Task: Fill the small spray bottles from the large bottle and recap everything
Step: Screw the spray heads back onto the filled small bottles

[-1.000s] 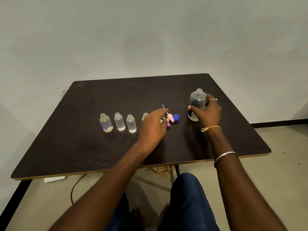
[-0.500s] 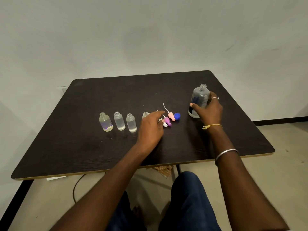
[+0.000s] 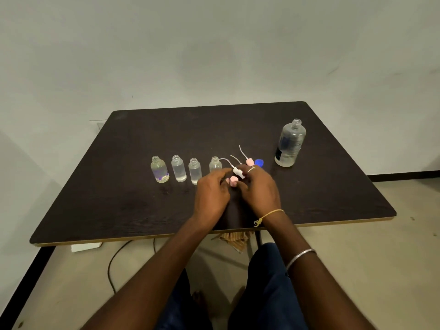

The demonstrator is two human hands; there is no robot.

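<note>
Head view shows a large clear plastic bottle (image 3: 290,144) with a dark label on its lower part; the writing on this label is too small to read. The bottle stands upright and uncapped at the far right of a dark brown wooden table (image 3: 114,201), with its long axis vertical and its mouth upward. Behind the table is a plain grey wall (image 3: 214,55), and below it a beige floor (image 3: 381,270) with a black cable (image 3: 112,265).

Four small clear bottles stand upright in a row, mouths open to the top: the leftmost small bottle (image 3: 160,169), purple-tinted at its bottom, then the second small bottle (image 3: 178,169), the third small bottle (image 3: 195,171) and the fourth small bottle (image 3: 215,164).

Between this row and the large bottle lies a pink spray cap (image 3: 249,161), its thin tube pointing away to the far left. Just beside it is a round blue cap (image 3: 259,162).

The left hand (image 3: 212,194) and the right hand (image 3: 259,191) meet near the fourth small bottle, fingers curled, around a white spray cap (image 3: 238,172) and a second pink cap (image 3: 233,181). The white cap's tube curves to the far left. Because of blur, I cannot tell which hand grips which cap.
</note>
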